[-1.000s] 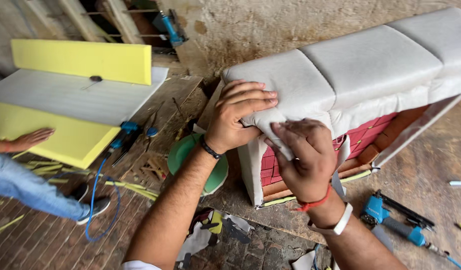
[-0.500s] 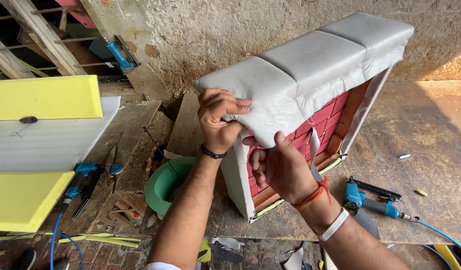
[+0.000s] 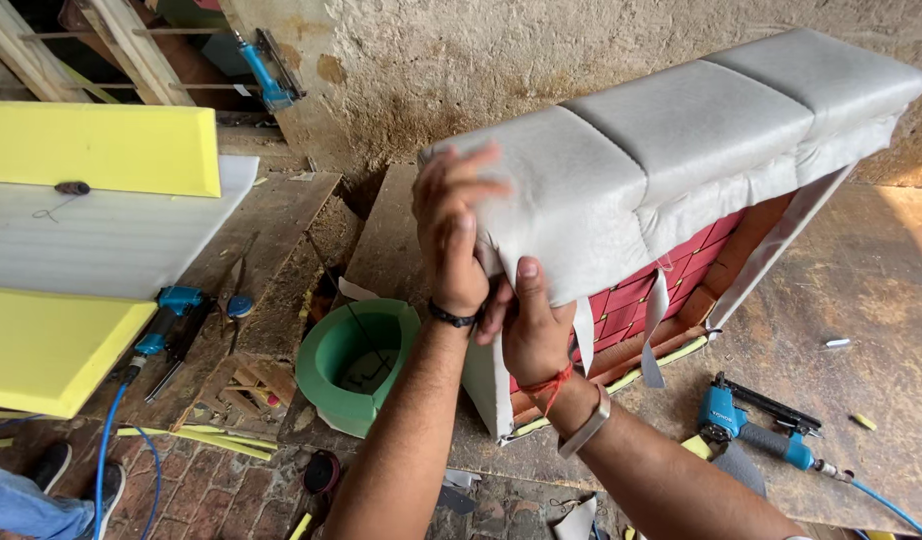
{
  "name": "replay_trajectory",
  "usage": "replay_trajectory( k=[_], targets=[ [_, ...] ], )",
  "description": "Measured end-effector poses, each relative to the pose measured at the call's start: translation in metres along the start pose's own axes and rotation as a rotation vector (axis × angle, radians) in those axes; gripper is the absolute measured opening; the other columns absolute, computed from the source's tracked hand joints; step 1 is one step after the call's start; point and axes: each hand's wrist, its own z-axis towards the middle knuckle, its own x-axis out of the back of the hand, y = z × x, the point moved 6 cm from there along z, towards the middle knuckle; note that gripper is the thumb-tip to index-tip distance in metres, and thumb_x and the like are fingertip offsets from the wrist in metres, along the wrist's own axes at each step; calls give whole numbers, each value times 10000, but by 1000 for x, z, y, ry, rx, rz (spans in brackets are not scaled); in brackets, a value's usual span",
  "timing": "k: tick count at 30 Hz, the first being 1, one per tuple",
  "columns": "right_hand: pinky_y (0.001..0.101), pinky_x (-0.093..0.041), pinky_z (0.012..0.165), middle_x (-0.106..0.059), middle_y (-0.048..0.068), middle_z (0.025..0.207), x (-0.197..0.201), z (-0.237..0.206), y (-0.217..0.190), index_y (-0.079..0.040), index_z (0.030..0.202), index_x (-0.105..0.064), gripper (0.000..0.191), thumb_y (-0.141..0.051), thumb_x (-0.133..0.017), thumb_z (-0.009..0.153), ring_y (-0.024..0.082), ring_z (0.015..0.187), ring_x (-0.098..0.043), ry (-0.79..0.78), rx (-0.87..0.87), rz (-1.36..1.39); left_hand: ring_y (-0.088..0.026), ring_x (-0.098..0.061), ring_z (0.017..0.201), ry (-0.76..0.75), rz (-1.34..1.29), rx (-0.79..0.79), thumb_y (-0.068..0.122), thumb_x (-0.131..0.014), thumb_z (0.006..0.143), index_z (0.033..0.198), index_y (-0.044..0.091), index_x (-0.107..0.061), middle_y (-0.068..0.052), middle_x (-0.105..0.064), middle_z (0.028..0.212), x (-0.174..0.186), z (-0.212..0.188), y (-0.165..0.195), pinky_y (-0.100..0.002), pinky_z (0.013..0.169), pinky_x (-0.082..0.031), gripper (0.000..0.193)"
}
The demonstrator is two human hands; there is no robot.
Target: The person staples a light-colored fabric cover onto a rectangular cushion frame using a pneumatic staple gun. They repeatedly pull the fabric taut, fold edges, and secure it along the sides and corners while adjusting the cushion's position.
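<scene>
A padded grey upholstered panel with a red webbed back stands tilted on the floor against the wall. My left hand grips the grey fabric at the panel's near corner, fingers curled over the top. Just below it my right hand pinches the same fabric edge, thumb pointing up. Both hands touch each other at that corner. Loose grey fabric strips hang under the panel's lower edge.
A green plastic tub sits left of the panel. A blue pneumatic stapler with hose lies at right, another blue tool at left by yellow and white foam sheets. Another person's shoes and jeans show bottom left.
My view has moved closer. My right hand slid left and up to meet my left hand at the corner, bunching the grey fabric there. My left hand lifted slightly.
</scene>
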Motion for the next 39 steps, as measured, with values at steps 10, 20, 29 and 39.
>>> replay_trajectory(
  k=[10,20,29,39],
  targets=[
    [367,-525,405,-591,100,650,26,14,32,2,880,-555,424,-386,-572,1048,221,459,-592,21,28,-11,-408,-72,1678,20,4,326,719,-509,984,1571,119,-435,-250,-161,1769,-1,15,-9,-607,1339,-92,843],
    [363,-567,436,-636,137,724,27,-2,26,38,996,-558,411,-363,-560,1083,249,516,-651,-130,96,47,-513,-309,1507,-88,-138,402,663,-800,773,1593,95,-153,-335,-20,1721,14,-21,26,-627,1189,-385,1189],
    [412,-591,501,-641,156,734,9,1,8,66,1021,-559,382,-301,-492,1103,264,570,-660,-148,5,119,-518,-102,1609,-214,196,307,389,-913,788,1403,141,-538,-367,-10,1705,3,-11,14,-583,1256,-302,762],
    [325,-536,537,-678,91,661,103,-18,40,-20,957,-730,329,-329,-621,981,217,572,-648,-380,-343,-734,-426,-140,1612,-410,323,123,225,-985,729,1400,129,-483,-231,-116,1711,8,-8,14,-550,1305,-231,843]
  ],
)
